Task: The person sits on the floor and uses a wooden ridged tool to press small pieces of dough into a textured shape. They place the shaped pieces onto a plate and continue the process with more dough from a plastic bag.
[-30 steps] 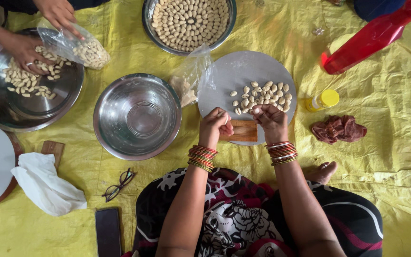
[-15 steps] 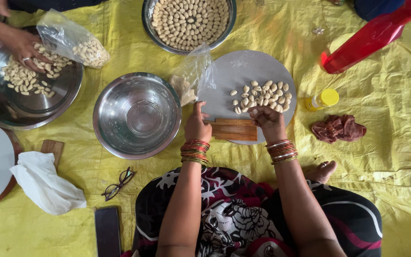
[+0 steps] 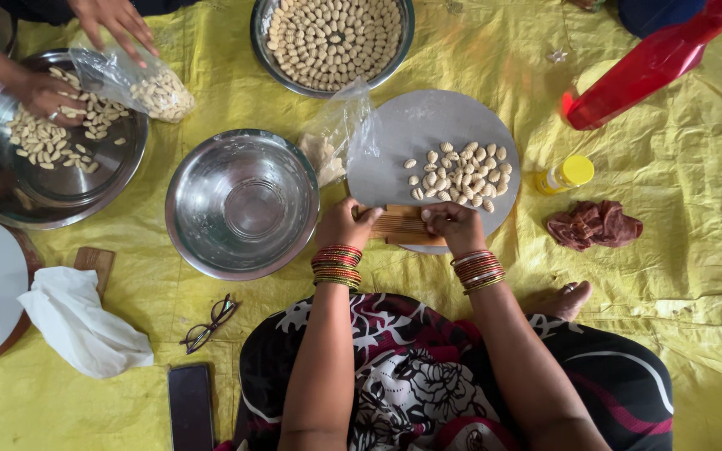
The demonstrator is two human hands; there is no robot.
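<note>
yellow cloth (image 3: 461, 50) underlies everything; pale cream ridged pieces (image 3: 461, 174) on a grey round board (image 3: 428, 125); brown ribbed wooden block (image 3: 403, 225); shiny silver bowl (image 3: 242, 203); red, green and gold bangles (image 3: 337, 266); maroon, black and white floral dress (image 3: 411, 376); red bottle (image 3: 653, 63); yellow-capped small bottle (image 3: 566, 174); white cloth (image 3: 77, 321)

Bare forearms, stacked red, green and gold bangles (image 3: 337, 266) on both wrists, black dress (image 3: 428, 380) with white and maroon flower print.
</note>
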